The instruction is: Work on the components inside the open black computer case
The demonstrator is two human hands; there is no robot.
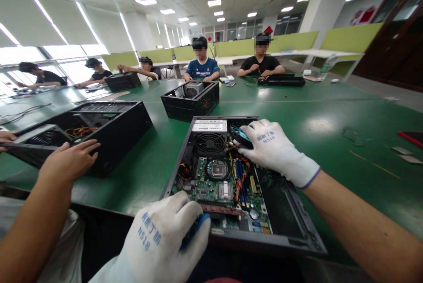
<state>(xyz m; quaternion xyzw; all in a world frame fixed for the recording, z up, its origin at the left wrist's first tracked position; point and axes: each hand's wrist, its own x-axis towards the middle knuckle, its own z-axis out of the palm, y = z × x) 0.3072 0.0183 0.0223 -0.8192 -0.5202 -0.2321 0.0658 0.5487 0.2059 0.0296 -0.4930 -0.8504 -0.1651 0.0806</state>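
Observation:
Both hands wear white work gloves with blue printing. My left hand (165, 232) is closed at the near left corner of an open black computer case (280, 241). Something blue shows between its thumb and fingers; I cannot tell what it is. My right hand (272, 148) reaches over the far right of the case, its fingers closed on a round black part that looks like a cooling fan (238, 135). Inside the case are a green motherboard (201, 173) with a bare processor socket (218, 169), a power supply (209, 135) and coloured cables (243, 177).
To the left, another person's hand (71, 159) rests on a second black case (122, 137). A third case (191, 102) stands across the green table (330, 128), with several people working behind. Small flat pieces (410, 155) and a red-edged item (411, 137) lie at right.

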